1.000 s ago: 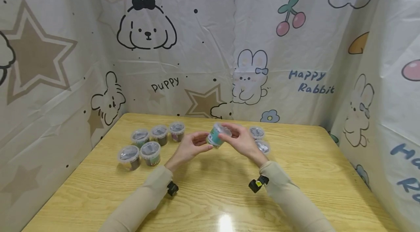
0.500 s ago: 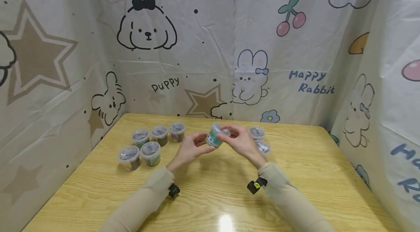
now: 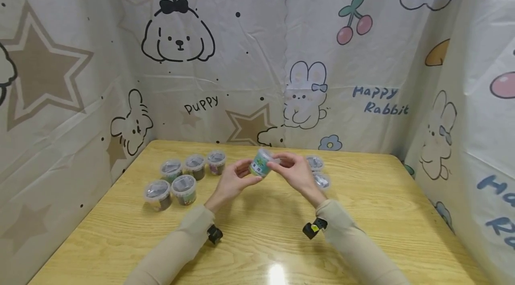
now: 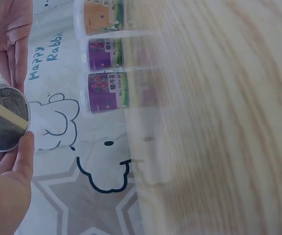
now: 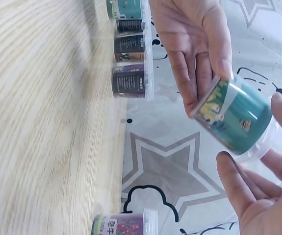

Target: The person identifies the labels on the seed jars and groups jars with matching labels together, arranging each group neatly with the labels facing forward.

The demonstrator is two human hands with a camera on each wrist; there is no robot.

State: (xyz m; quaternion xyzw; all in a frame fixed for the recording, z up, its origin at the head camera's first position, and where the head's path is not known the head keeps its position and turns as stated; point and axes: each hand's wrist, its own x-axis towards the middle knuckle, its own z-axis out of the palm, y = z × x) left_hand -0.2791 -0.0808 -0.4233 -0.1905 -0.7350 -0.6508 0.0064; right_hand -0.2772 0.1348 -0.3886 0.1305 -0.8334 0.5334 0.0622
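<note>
Above the table, both hands hold a small plastic tub [image 3: 259, 164] with a teal printed label and a clear lid, tilted to one side. My left hand [image 3: 232, 182] grips its bottom end, thumb below and fingers behind. My right hand [image 3: 295, 174] holds the lid end between thumb and fingers. Dark contents and a pale flat strip show through the tub's round end [image 4: 6, 122] in the left wrist view. In the right wrist view the teal label [image 5: 243, 117] faces the camera, with the right fingertips around the lid's rim.
Several similar lidded tubs [image 3: 185, 189] stand grouped at the table's left. More tubs [image 3: 315, 163] stand at the right, partly behind the right hand; purple-labelled [image 4: 104, 93] and orange-labelled ones show there. A patterned cloth [image 3: 241, 52] hangs around the wooden table [image 3: 257, 240].
The held tub has turned so that more of its printed label faces the head camera, and it has shifted slightly left. Both hands keep their hold; the standing tubs stay put.
</note>
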